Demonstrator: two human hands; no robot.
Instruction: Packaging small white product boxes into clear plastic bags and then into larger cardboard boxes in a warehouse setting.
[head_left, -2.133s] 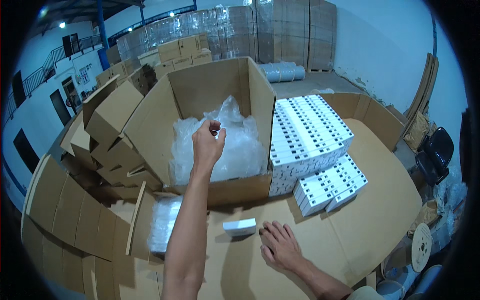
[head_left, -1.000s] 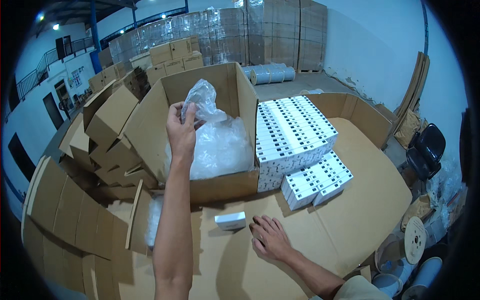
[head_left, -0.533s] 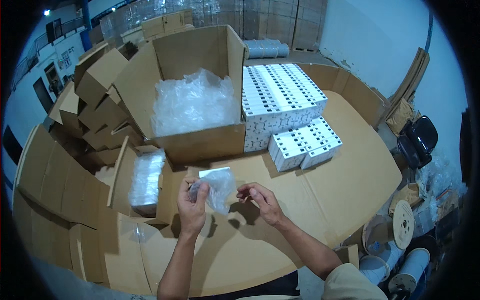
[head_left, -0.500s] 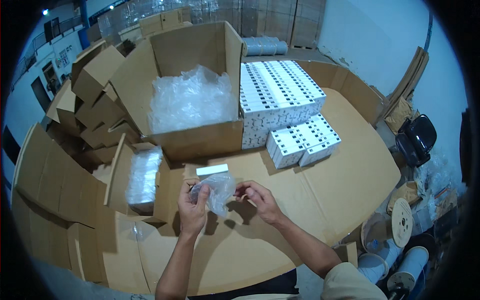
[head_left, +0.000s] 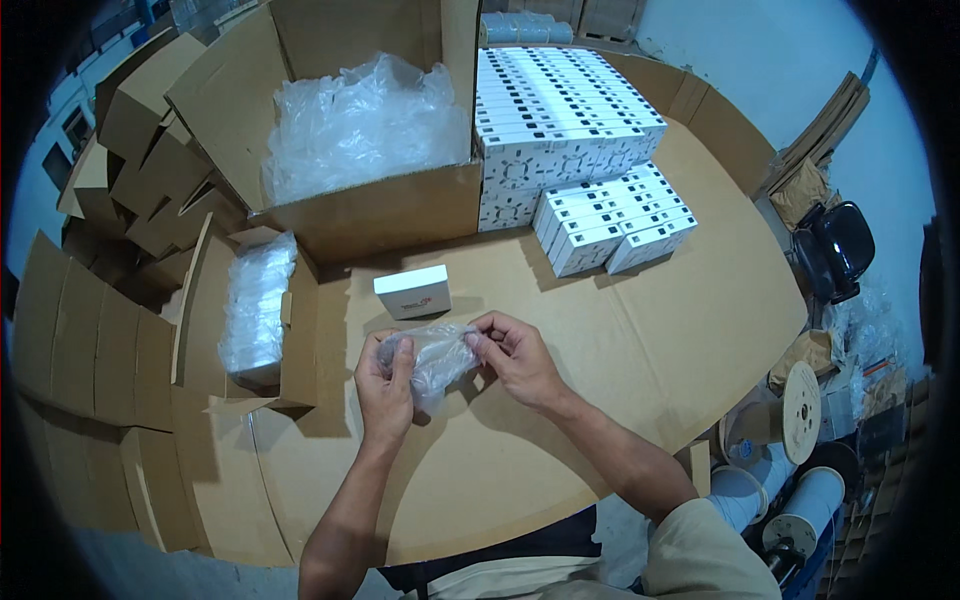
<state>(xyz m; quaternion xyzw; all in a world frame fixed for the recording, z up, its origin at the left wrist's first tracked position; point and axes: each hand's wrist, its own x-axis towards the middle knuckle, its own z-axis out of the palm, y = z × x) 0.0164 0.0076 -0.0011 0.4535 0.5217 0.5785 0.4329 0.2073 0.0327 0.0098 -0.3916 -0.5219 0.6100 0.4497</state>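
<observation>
Between my hands is a clear plastic bag (head_left: 436, 362), crumpled and held just above the cardboard-covered table. My left hand (head_left: 386, 385) grips its left side, thumb on top. At its upper right edge, my right hand (head_left: 515, 362) pinches the plastic between thumb and fingers. Whether anything lies inside the bag I cannot make out. Just beyond it a small white box (head_left: 414, 292) stands on the table. To the left, an open carton (head_left: 300, 345) holds a row of clear plastic-wrapped items (head_left: 258, 305).
A large open carton (head_left: 380, 215) full of clear plastic bags (head_left: 370, 125) stands at the back. Beside it are stacked white boxes (head_left: 570, 140) and a lower group (head_left: 612, 222). Folded cardboard (head_left: 90, 350) lies left; cable spools (head_left: 800, 410) and a black chair (head_left: 838, 250) are right.
My right hand has come in and now pinches the bag's edge, which it stood apart from before. The view has tilted down, so the white box's front shows more.
</observation>
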